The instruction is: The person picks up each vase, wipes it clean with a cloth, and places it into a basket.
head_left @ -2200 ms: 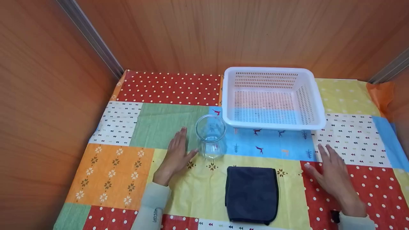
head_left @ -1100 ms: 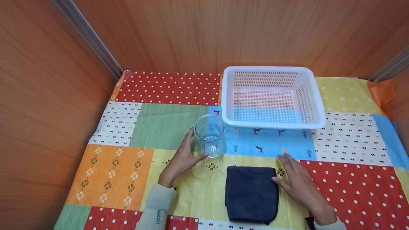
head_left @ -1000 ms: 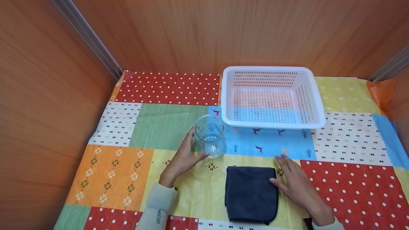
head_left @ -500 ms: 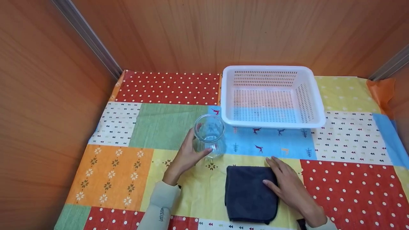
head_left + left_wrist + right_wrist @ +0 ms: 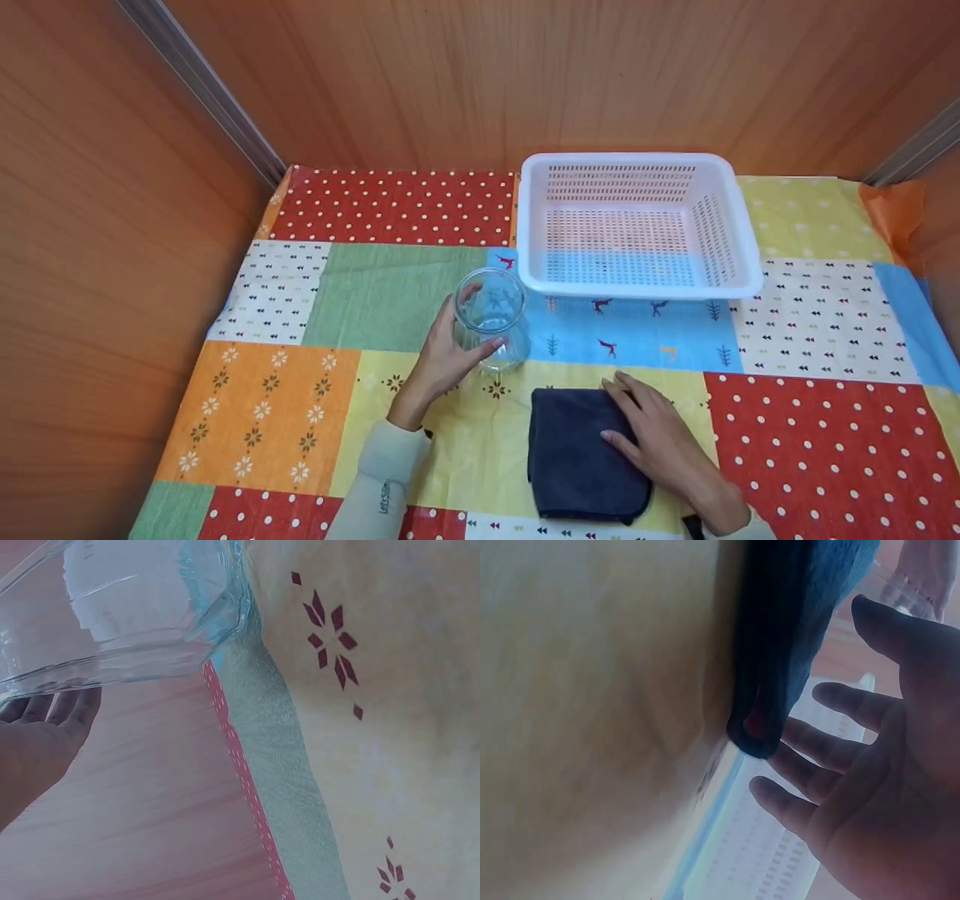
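Observation:
A clear glass jar (image 5: 511, 343) with a wide round mouth stands upright left of the tablecloth's middle. My left hand (image 5: 441, 361) holds it from the left, thumb across the front and fingers round the far side. In the left wrist view those fingers lie against the glass. Folded dark cloth (image 5: 574, 461) lies flat to the right and nearer me. Over its right part is my right hand (image 5: 660, 442), fingers loosely extended, thumb above the top face. The right wrist view has the relaxed fingers close to the edge of the cloth (image 5: 787, 637).
A white perforated plastic basket (image 5: 637, 291) stands behind the jar and cloth, with nothing in it. A patchwork-print tablecloth (image 5: 405, 292) covers the table. Wood-grain panels (image 5: 450, 82) rise at the back and both sides.
My right hand has moved left from the red dotted patch to above the dark cloth. My left hand has come in from beside the jar and closed round it.

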Demonstrator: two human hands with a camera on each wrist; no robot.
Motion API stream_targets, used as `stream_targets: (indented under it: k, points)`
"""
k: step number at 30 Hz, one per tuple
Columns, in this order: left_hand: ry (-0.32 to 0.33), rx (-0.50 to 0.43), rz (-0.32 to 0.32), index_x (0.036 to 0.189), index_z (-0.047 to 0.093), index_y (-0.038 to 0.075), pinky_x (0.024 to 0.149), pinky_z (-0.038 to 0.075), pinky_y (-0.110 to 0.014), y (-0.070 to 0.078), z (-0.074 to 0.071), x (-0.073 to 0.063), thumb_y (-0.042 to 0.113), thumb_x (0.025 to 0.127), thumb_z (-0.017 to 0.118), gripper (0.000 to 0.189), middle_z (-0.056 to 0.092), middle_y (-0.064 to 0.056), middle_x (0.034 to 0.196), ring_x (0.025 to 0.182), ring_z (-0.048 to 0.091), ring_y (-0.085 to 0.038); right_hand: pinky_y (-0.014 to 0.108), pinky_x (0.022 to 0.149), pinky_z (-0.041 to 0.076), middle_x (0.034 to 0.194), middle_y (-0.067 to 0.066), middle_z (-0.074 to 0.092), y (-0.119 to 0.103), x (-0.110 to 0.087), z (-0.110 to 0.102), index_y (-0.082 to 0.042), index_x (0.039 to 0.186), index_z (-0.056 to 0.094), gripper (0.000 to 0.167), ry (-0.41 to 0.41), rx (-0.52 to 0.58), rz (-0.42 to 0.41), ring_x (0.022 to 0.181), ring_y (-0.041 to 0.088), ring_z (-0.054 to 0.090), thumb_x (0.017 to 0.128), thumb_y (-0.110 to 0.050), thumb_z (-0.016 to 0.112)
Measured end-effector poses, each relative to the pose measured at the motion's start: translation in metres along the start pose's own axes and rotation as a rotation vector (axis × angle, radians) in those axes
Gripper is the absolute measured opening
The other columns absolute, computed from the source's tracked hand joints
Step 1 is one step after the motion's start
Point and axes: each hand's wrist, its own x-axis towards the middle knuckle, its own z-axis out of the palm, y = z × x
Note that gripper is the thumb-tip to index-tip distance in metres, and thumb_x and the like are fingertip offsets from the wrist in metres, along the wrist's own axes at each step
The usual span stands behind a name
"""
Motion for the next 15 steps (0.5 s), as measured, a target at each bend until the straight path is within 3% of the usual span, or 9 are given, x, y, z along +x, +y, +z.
stream_targets:
  k: [15]
  points:
    - [0.043,0.006,0.031,0.153,0.046,0.013,0.123,0.03,-0.067,0.004,0.001,0.005,0.023,0.084,0.09,0.082,0.051,-0.008,0.155,0.148,0.042,-0.031,0.064,0.113,0.046,0.157,0.017,0.049,-0.021,-0.003,0.011,-0.012,0.152,0.057,0.068,-0.013,-0.048,-0.159,0.138,0.039,0.051,0.092,-0.031,0.084]
